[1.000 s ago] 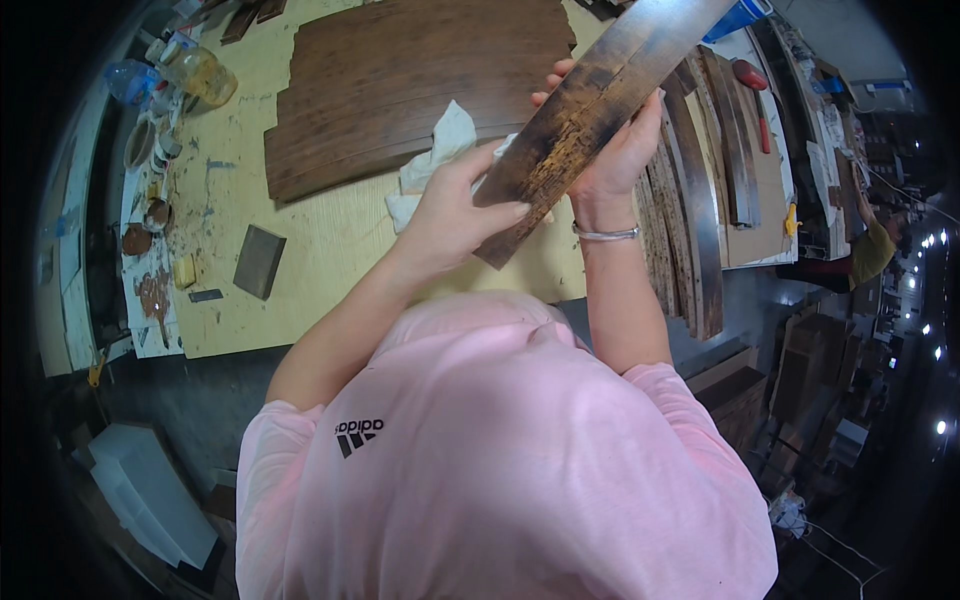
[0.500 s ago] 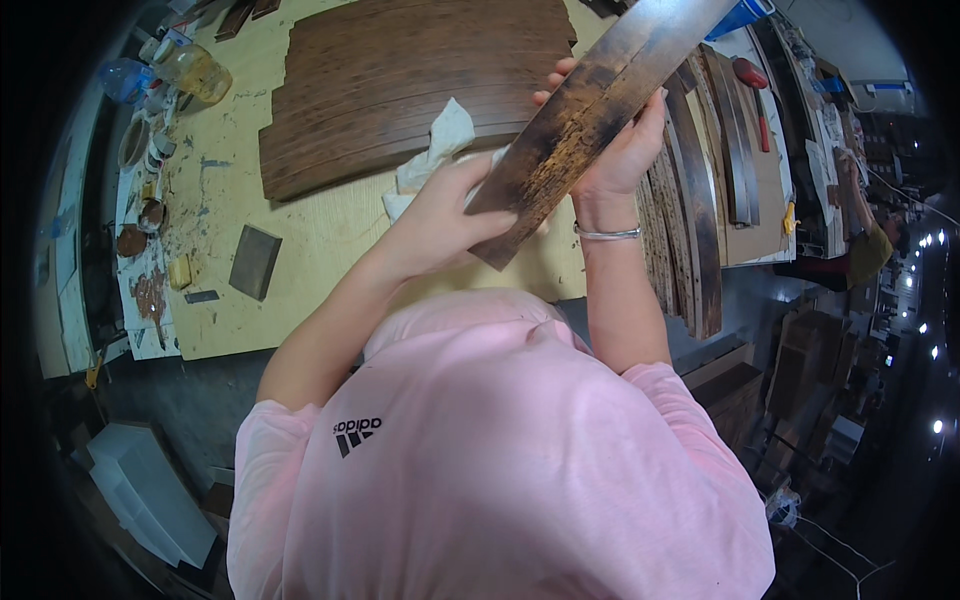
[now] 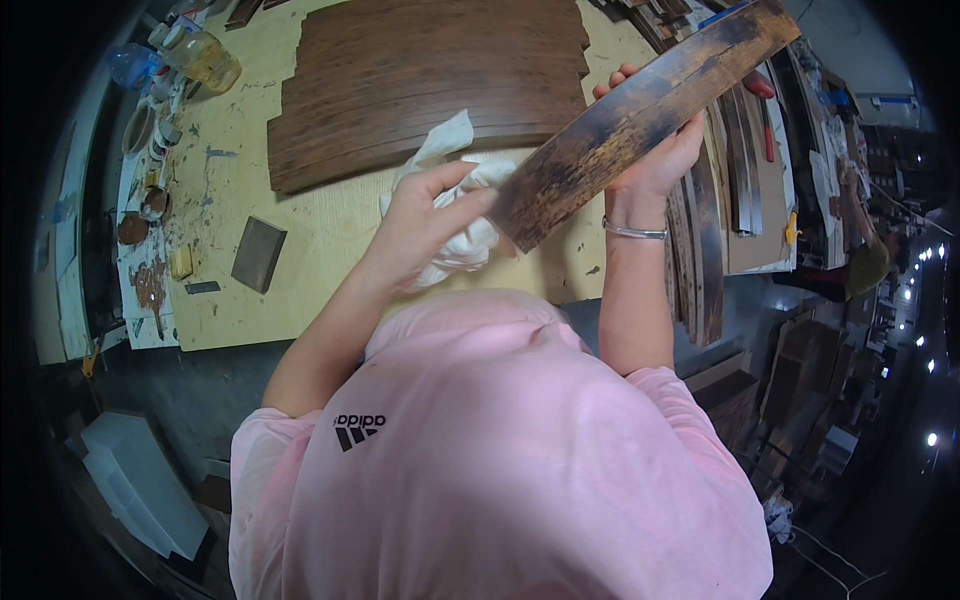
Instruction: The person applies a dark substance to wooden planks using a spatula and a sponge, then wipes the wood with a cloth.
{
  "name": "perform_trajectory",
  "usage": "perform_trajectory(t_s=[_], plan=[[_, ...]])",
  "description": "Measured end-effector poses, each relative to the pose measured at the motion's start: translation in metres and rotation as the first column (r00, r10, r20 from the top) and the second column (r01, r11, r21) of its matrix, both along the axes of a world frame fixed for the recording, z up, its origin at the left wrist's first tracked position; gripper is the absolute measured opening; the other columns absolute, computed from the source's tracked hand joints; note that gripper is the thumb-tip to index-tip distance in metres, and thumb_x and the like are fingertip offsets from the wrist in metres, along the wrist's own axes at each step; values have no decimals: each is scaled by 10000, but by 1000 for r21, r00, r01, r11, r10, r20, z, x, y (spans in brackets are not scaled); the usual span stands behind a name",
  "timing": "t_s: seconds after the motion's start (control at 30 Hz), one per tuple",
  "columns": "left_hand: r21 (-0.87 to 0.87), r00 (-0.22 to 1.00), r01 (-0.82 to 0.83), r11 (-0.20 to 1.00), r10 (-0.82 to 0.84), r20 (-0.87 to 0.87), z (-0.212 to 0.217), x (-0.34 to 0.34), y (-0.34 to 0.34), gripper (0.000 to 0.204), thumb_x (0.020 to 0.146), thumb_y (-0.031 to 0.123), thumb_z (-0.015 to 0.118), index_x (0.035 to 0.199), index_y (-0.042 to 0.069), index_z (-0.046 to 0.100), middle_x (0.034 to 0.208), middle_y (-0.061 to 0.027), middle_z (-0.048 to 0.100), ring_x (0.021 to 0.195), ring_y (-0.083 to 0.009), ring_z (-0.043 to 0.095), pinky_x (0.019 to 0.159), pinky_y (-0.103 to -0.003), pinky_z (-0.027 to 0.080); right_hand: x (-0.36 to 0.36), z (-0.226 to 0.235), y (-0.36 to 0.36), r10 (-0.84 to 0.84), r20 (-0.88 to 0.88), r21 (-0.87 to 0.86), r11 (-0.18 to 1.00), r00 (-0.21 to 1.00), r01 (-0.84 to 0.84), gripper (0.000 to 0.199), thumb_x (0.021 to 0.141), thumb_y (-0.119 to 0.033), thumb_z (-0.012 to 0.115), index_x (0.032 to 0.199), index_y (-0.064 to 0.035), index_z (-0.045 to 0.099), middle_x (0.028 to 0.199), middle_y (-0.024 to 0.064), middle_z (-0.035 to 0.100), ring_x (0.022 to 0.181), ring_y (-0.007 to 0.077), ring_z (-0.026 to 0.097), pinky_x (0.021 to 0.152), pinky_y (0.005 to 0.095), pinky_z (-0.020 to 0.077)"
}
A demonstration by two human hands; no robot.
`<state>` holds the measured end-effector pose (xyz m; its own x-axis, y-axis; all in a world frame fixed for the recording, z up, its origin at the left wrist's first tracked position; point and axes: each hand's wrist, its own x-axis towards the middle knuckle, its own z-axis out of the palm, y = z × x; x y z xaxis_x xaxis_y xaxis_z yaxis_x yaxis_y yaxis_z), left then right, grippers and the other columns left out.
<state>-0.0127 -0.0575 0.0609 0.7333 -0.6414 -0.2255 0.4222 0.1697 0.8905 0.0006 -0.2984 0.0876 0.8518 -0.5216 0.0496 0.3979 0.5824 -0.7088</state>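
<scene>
A long dark-brown wooden plank (image 3: 640, 125) with a worn, mottled face is held aslant above the table, its far end up to the right. My right hand (image 3: 655, 165) grips it from beneath near the middle, fingertips showing over the far edge. My left hand (image 3: 425, 225) is closed on a crumpled white cloth (image 3: 470, 240) at the plank's near-left end; whether its fingers touch the wood is hard to tell. Behind both hands, brown planks laid side by side form a panel (image 3: 420, 85) on the table.
The pale yellow table (image 3: 330, 230) carries a dark rectangular block (image 3: 259, 254) at left. Jars, including one of yellowish liquid (image 3: 205, 60), and a blue-tinted bottle (image 3: 135, 66) line the left edge. Stacked boards (image 3: 705, 260) and a red-handled tool (image 3: 768, 140) lie at right.
The plank has swung to a flatter slant and moved right with my right hand. My left hand has shifted off its near end and now clutches the white cloth.
</scene>
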Motion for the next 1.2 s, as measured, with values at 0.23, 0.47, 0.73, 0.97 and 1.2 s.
perform_trajectory(t_s=[0.23,0.47,0.73,0.97,1.2], plan=[[-3,982,-19,1000,20,189,-11,-4,-5,304,929,53,622,1213,-54,634,987,-26,658,810,-63,596,683,-225,486,-4,-1,-4,-11,30,30,1000,999,10,683,1010,-509,119,1151,-11,565,1015,187,664,897,283,643,824,496,564],[24,998,-65,998,65,25,-2,-5,-14,281,913,56,644,1167,-64,647,952,-37,678,795,-64,603,701,-247,499,-4,2,3,-49,-21,12,999,999,49,685,1010,-515,114,1162,-18,560,1018,189,662,894,283,643,818,499,564],[25,993,-110,994,110,-30,4,-9,-14,230,903,66,644,1095,-60,670,913,-43,679,769,-68,603,679,-240,487,-6,3,7,-23,-9,9,1000,1000,23,677,1011,-503,105,1153,-23,561,1007,187,660,905,281,646,815,496,565],[38,994,-99,994,101,-44,3,-8,-16,234,897,70,654,1087,-66,671,895,-38,672,756,-68,598,659,-233,472,-6,2,6,-10,-11,1,1000,1000,10,685,1005,-506,105,1136,-24,574,987,178,665,893,272,648,808,484,570],[17,997,-80,997,80,-1,-5,-9,-15,238,928,124,659,1076,-62,672,898,-51,682,746,-74,608,656,-241,484,-5,2,7,-14,-40,-1,1000,999,14,710,1000,-515,101,1117,-11,587,985,179,667,899,278,647,816,475,565]])
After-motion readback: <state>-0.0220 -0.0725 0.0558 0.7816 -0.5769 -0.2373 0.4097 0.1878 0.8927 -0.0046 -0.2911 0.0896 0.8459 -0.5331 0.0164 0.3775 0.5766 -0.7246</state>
